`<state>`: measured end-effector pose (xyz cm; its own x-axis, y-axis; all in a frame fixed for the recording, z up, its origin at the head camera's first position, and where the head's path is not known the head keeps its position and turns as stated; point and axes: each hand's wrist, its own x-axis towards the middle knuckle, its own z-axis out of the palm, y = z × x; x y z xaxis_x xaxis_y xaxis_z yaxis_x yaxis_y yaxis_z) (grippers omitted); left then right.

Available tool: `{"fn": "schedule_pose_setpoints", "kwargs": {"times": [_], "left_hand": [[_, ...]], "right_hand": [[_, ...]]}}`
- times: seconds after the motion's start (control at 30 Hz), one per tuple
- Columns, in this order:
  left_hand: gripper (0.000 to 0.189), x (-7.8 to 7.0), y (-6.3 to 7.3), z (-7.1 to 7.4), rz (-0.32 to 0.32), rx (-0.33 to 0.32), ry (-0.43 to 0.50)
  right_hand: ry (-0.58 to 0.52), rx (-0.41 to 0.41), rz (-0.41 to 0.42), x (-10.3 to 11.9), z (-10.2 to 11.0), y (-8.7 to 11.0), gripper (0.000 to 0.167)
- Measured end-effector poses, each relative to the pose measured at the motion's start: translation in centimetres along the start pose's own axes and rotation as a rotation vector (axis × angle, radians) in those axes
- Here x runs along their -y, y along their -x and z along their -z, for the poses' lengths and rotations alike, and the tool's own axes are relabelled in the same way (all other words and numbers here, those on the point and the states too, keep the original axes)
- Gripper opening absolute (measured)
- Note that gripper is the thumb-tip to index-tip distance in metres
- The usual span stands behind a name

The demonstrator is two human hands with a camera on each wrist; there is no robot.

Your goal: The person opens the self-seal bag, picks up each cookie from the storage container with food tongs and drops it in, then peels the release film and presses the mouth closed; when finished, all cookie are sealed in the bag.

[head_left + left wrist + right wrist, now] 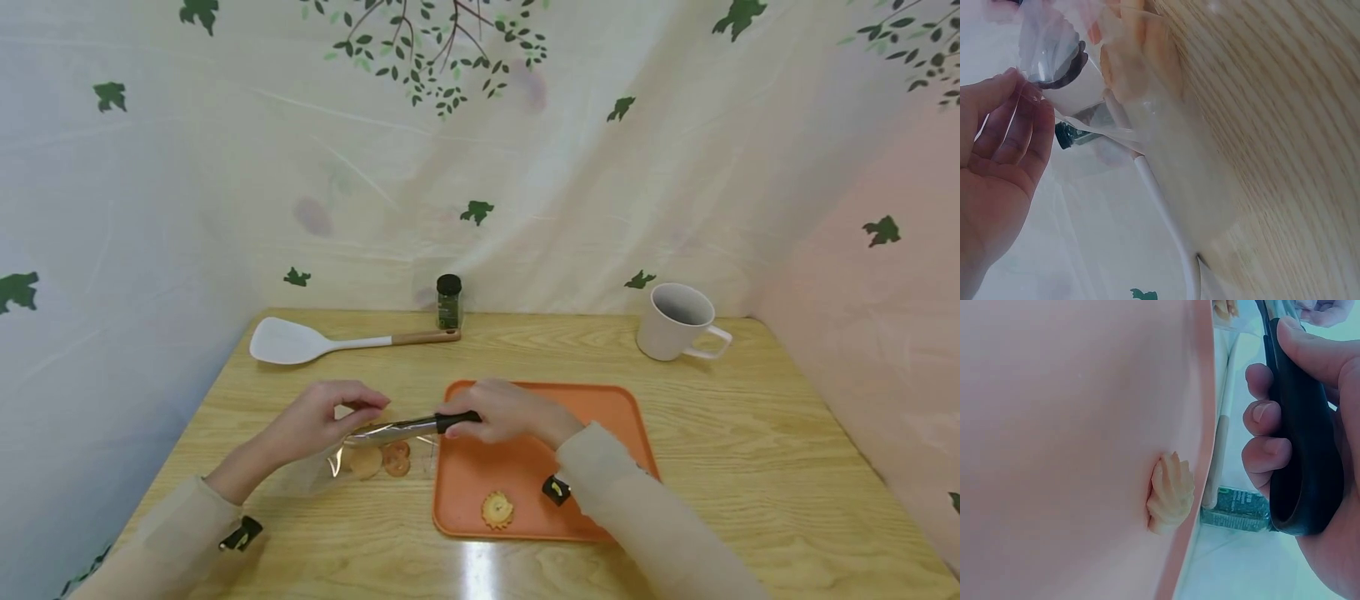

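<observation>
My left hand [322,417] pinches the edge of a clear plastic bag [300,478] between thumb and fingertips. Inside the bag lie a round cookie [365,462] and a pretzel-shaped cookie [397,458]. My right hand [501,412] grips the black handle of metal tongs [405,430], which point left over the bag. In the left wrist view, the scalloped tongs head [1063,65] shows through the film beside the pinching fingers. A ridged round cookie [497,510] rests on the orange tray [468,533]; the right wrist view shows a swirled cookie [1171,494] near the tray rim.
A white spatula [288,342] with a wooden handle lies at the back left. Behind its handle stands a black-capped spice jar [448,304]. A white mug [673,325] stands back right. Cloth hangs around the table's [765,467] back and sides.
</observation>
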<state>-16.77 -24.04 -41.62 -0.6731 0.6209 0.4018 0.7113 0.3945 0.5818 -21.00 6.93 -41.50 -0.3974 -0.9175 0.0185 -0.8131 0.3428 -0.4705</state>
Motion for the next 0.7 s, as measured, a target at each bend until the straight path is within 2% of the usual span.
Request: {"fn": "schedule_pose_setpoints", "kwargs": {"times": [0.17, 0.33, 0.5, 0.63, 0.7], "left_hand": [[0.028, 0.1, 0.0, -0.2, -0.020, -0.009, -0.003], [0.028, 0.4, 0.2, -0.2, -0.029, -0.013, -0.003], [0.026, 0.6, 0.4, -0.2, -0.024, -0.015, 0.007], [0.025, 0.6, 0.5, -0.2, -0.019, -0.018, 0.006], [0.024, 0.6, 0.5, -0.2, -0.020, -0.021, 0.004]], "right_hand": [[-0.024, -0.007, 0.014, -0.3, 0.0, 0.4, 0.025], [-0.036, -0.026, 0.042, -0.6, 0.2, 1.4, 0.011], [-0.051, -0.038, 0.008, -0.5, 0.9, 3.6, 0.010], [0.011, -0.063, 0.005, -0.5, 1.4, 5.9, 0.008], [0.033, -0.083, 0.013, -0.6, 1.7, 7.2, 0.013]]}}
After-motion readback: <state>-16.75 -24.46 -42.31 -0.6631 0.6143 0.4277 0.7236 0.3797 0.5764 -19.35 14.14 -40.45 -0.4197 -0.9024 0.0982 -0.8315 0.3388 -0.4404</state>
